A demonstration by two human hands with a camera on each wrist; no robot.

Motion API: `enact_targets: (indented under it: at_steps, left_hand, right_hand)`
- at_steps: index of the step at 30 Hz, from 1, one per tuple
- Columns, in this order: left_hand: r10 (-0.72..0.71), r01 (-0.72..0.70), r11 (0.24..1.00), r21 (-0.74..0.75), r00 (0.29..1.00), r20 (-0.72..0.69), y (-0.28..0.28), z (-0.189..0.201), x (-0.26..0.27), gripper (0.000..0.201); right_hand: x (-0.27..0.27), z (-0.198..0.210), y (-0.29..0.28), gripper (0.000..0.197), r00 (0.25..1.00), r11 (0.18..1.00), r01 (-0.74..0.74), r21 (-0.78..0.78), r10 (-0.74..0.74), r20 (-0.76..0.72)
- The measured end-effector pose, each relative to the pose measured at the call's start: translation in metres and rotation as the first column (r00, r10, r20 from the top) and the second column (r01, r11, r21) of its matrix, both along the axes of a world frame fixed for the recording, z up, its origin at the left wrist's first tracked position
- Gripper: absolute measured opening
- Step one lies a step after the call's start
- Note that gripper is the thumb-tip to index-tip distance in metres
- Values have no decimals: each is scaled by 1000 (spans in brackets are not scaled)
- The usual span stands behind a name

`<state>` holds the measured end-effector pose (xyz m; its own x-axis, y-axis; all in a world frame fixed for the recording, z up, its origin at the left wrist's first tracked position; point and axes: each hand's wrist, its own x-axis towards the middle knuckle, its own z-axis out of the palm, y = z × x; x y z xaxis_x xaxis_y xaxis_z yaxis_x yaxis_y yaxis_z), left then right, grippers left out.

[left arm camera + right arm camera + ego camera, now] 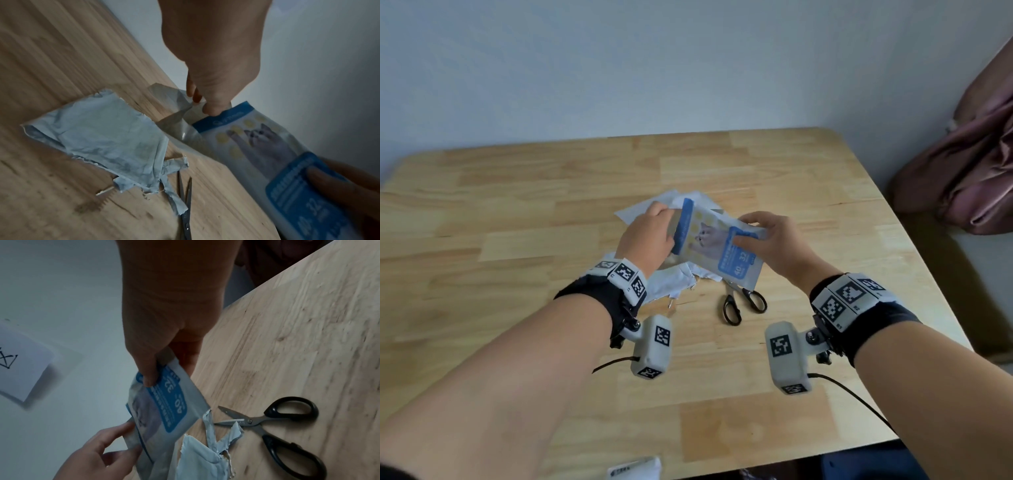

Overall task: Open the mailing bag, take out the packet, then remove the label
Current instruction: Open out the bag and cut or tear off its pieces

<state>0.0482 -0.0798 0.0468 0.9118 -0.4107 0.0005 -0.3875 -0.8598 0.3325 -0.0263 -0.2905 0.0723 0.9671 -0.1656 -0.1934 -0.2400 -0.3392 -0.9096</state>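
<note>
A blue-and-white packet (717,245) printed with a grey cat is held tilted above the table between both hands. My left hand (671,216) pinches its blue top edge together with a clear film sleeve (170,100) that trails off that end. My right hand (745,231) pinches the lower end, thumb on the blue text panel (164,404). The torn pale mailing bag (674,282) lies flat and crumpled on the table below my left wrist, with ragged strips at its cut end (174,168). I cannot make out a label.
Black-handled scissors (743,301) lie partly spread on the wooden table (517,205), just right of the torn bag. A dusky pink cloth (969,171) is heaped beyond the right edge. A white printed slip (635,471) sits at the near edge.
</note>
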Motion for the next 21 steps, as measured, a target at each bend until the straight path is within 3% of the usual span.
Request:
enact_targets:
  at_steps: [5,8,12,15,17,21]
  left_hand:
    - [8,-14,989,148,999,43,-3,6,-6,34]
    - [-59,34,977,211,992,115,-2,4,-7,43]
    - [-150,96,955,282,973,175,-2,3,-11,55]
    - [-165,88,937,339,965,204,-2,4,-17,61]
    - [-156,88,939,334,971,182,-4,5,-18,64]
    - [-147,102,938,331,982,115,-13,10,-21,67]
  right_hand:
    - [-4,7,-3,26,996,987,16,159,-2,-85]
    - [-6,9,-7,23,987,974,11,227,25,-157]
    - [-7,10,-6,3,981,950,92,298,-36,-190]
    - [-5,8,-5,8,975,926,179,334,-122,-186]
    - [-3,8,-5,17,969,900,226,374,-167,-183]
    - [1,14,2,15,959,861,267,432,-192,-210]
